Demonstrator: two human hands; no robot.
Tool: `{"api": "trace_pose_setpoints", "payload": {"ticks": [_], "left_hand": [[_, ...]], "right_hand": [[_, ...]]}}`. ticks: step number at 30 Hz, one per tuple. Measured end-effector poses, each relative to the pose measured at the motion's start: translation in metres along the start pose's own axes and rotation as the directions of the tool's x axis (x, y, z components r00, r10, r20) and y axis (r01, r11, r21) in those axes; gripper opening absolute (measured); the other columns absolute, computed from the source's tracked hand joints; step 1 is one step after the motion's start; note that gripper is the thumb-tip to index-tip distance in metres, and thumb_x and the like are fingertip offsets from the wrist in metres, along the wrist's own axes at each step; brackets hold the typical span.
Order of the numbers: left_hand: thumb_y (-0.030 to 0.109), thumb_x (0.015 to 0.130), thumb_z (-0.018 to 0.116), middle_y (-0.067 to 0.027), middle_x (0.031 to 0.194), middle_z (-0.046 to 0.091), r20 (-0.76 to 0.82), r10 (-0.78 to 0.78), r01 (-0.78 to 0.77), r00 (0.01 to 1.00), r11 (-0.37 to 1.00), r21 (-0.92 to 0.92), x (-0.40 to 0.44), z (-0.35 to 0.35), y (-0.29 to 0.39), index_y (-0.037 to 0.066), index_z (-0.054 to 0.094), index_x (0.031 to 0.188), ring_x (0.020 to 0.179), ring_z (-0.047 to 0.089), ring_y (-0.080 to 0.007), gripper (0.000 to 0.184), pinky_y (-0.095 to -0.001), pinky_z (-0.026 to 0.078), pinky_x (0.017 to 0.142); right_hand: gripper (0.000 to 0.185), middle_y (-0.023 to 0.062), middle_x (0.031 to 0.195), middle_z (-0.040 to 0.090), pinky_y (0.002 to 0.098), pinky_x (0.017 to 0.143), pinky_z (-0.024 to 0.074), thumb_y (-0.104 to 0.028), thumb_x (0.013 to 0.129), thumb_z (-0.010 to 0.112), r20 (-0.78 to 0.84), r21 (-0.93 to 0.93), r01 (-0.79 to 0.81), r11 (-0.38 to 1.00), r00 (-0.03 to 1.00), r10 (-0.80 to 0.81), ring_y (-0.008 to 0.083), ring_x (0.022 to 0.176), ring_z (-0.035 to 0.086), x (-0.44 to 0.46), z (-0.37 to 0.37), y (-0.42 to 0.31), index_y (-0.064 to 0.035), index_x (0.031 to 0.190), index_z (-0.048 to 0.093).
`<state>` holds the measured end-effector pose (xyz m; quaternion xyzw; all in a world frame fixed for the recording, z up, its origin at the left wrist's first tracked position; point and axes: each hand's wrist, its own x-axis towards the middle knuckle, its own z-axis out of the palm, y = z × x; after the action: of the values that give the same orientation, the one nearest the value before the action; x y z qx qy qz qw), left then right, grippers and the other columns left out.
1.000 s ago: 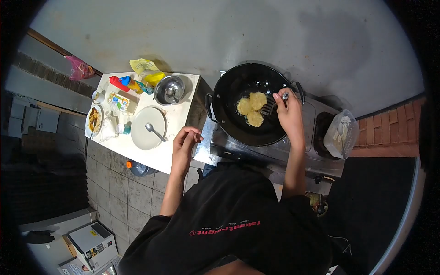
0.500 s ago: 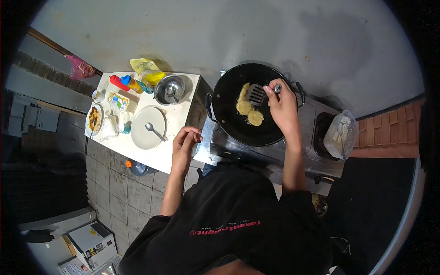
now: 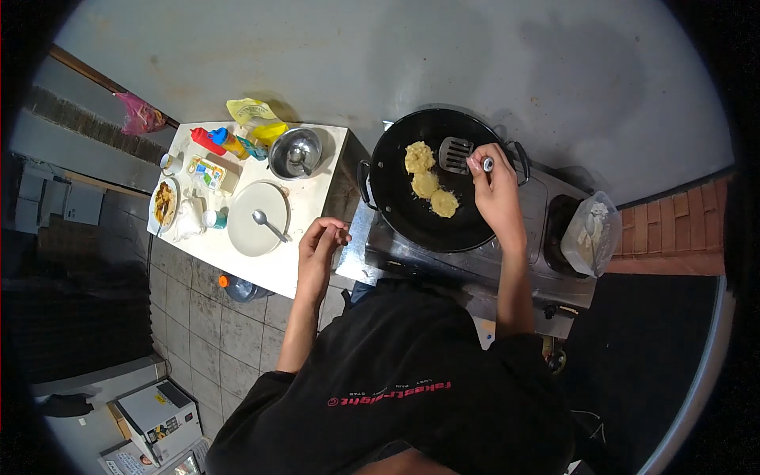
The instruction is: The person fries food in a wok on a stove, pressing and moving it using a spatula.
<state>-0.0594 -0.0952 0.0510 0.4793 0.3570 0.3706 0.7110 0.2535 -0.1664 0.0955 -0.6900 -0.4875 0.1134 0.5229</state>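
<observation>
My right hand (image 3: 495,184) is closed around the handle of a slotted spatula (image 3: 455,154), gripping it over the right side of a black wok (image 3: 467,230). In the wok lie three yellow fritters in a slanting row: an upper fritter (image 3: 419,157), a middle fritter (image 3: 425,185) and a lower fritter (image 3: 445,204). The spatula's blade is just right of the upper one, apart from it. My left hand (image 3: 321,244) hovers by the table's right edge with fingers curled in and nothing visible in them. Nearest to it is a plate (image 3: 252,241) holding a spoon (image 3: 271,226).
On the white table (image 3: 273,273) stand a steel bowl (image 3: 283,166), a red bottle (image 3: 207,141), a yellow packet (image 3: 265,123) and a plate of food (image 3: 172,190). The wok sits on a stove (image 3: 522,237). A plastic container (image 3: 592,237) stands at the stove's right.
The spatula has moved right and slightly up, off the upper fritter, which now lies flat with its broad side showing. My right hand shifted right and down. My left hand has stayed put.
</observation>
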Motion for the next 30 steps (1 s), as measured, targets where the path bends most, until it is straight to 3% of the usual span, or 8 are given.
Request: {"api": "trace_pose_setpoints", "payload": {"ticks": [8, 13, 18, 21, 30], "left_hand": [[0.016, 0.107, 0.052, -0.0048, 0.098, 0.063, 0.005, -0.002, 0.002, 1.000, 1.000, 0.003, 0.003, 0.000, 0.000, 0.002, 0.062, 0.108, 0.090, 0.060, -0.0130, 0.017, -0.0273, 0.048, 0.087], [0.016, 0.107, 0.052, -0.0046, 0.098, 0.063, 0.016, 0.006, -0.007, 1.000, 1.000, 0.009, 0.003, 0.000, 0.000, 0.002, 0.062, 0.108, 0.090, 0.060, -0.0132, 0.017, -0.0277, 0.048, 0.087], [0.016, 0.107, 0.052, -0.0046, 0.098, 0.063, 0.022, 0.010, -0.011, 1.000, 1.000, 0.013, 0.004, 0.001, 0.000, 0.002, 0.063, 0.109, 0.090, 0.060, -0.0132, 0.018, -0.0279, 0.048, 0.087], [0.016, 0.107, 0.052, -0.0048, 0.099, 0.063, 0.018, 0.014, -0.014, 1.000, 1.000, 0.000, 0.004, 0.000, -0.001, 0.002, 0.063, 0.109, 0.090, 0.060, -0.0132, 0.018, -0.0278, 0.048, 0.087], [0.017, 0.107, 0.052, -0.0051, 0.100, 0.064, 0.004, -0.002, 0.002, 1.000, 1.000, -0.002, 0.002, -0.002, -0.004, 0.002, 0.063, 0.109, 0.091, 0.061, -0.0133, 0.018, -0.0272, 0.048, 0.087]], "right_hand": [[0.009, 0.0120, 0.087, 0.053, 0.0311, 0.071, 0.0448, -0.001, 0.098, 0.059, 0.017, 0.029, 0.032, 0.999, 0.999, -0.033, 0.0235, 0.074, 0.052, 0.000, -0.002, 0.039, 0.0013, 0.096, 0.050], [0.011, 0.0052, 0.096, 0.060, 0.0257, 0.066, 0.0438, -0.009, 0.105, 0.055, 0.088, 0.322, -0.047, 0.946, 0.996, 0.020, 0.0108, 0.071, 0.052, 0.004, -0.005, 0.069, -0.0015, 0.097, 0.054], [0.019, 0.0061, 0.103, 0.061, 0.0255, 0.063, 0.0443, -0.019, 0.108, 0.051, 0.106, 0.526, -0.083, 0.846, 0.994, 0.031, 0.0100, 0.073, 0.055, 0.017, -0.015, 0.103, -0.0018, 0.102, 0.057], [0.021, 0.0069, 0.106, 0.060, 0.0255, 0.064, 0.0439, -0.022, 0.109, 0.051, 0.104, 0.633, -0.157, 0.758, 0.988, 0.118, 0.0111, 0.074, 0.054, 0.018, -0.018, 0.108, -0.0023, 0.105, 0.057], [0.022, 0.0057, 0.107, 0.058, 0.0263, 0.065, 0.0419, -0.025, 0.109, 0.050, 0.051, 0.688, -0.162, 0.708, 0.983, 0.175, 0.0119, 0.075, 0.053, 0.010, -0.025, 0.099, -0.0032, 0.108, 0.056]]}}
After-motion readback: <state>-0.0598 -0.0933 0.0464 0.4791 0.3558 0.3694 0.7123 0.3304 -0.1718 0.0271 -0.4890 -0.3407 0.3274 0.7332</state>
